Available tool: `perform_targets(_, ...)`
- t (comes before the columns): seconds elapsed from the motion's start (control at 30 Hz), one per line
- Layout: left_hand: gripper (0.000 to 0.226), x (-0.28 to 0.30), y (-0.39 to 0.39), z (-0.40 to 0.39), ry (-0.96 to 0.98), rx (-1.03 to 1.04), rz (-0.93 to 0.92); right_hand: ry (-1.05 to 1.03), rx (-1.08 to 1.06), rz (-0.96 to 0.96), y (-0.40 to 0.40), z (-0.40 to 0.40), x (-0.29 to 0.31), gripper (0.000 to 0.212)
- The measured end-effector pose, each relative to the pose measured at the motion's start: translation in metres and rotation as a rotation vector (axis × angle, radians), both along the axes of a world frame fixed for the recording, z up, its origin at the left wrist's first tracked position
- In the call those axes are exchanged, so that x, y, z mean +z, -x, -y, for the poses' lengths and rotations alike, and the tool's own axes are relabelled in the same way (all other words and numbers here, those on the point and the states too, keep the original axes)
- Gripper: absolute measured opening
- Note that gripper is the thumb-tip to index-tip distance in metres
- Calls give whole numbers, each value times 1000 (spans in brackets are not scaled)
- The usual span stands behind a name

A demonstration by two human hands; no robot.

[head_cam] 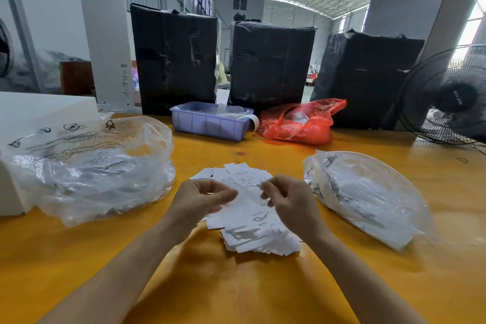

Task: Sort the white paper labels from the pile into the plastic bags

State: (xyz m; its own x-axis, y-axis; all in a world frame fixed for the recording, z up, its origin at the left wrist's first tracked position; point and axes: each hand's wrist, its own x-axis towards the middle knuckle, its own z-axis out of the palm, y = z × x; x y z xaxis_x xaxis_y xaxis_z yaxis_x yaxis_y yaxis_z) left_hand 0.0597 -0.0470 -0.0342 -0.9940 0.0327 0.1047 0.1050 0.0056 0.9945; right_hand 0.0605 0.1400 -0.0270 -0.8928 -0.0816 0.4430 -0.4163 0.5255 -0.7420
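A loose pile of white paper labels point(252, 221) lies in the middle of the yellow table point(236, 284). Just above the pile's near half, my left hand point(202, 200) hovers with curled fingers and I see nothing in it. My right hand point(286, 198) pinches a small white label at its fingertips over the pile. To the left sits a crumpled clear plastic bag point(92, 166) holding labels. Another clear plastic bag point(368, 194) with white contents lies flat at the right.
A blue plastic bin point(210, 121) and a red plastic bag point(302, 121) stand at the back of the table. Three black-wrapped bales point(271, 63) rise behind them. A black fan point(452, 97) stands far right, a white box point(31, 116) far left.
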Motion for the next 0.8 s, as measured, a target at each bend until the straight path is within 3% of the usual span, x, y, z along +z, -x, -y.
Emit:
perform_targets(0.1, 29, -3, 3, 4, -117, 93, 28, -287, 1, -117, 3, -2, -12, 12)
perform_targets(0.27, 22, -8, 8, 6, -221, 190, 35, -655, 203, -123, 5, 22, -27, 44)
perform_targets(0.37, 25, -9, 10, 8, -220, 192, 46, -808, 209, -165, 5, 26, -26, 32)
perform_targets(0.43, 25, -11, 11, 8, -229, 192, 43, -770, 177, -201, 4, 24, -24, 26)
perform_targets(0.47, 24, -11, 10, 8, -240, 194, 42, -651, 135, -197, 2, 24, -23, 25)
perform_targets(0.57, 21, -9, 9, 7, -259, 185, 41, -1, 52, 21, -1, 18, -14, 21)
perform_targets(0.63, 21, -7, 8, 6, -271, 183, 39, 210, 68, 111, 0, 10, -8, 17)
perform_targets(0.7, 16, -6, 7, 5, -276, 194, 35, 84, 110, 119, 0, 8, -9, 9)
perform_targets(0.8, 6, -8, 8, 5, -281, 207, 33, -362, 191, 114, -3, 18, -22, 34)
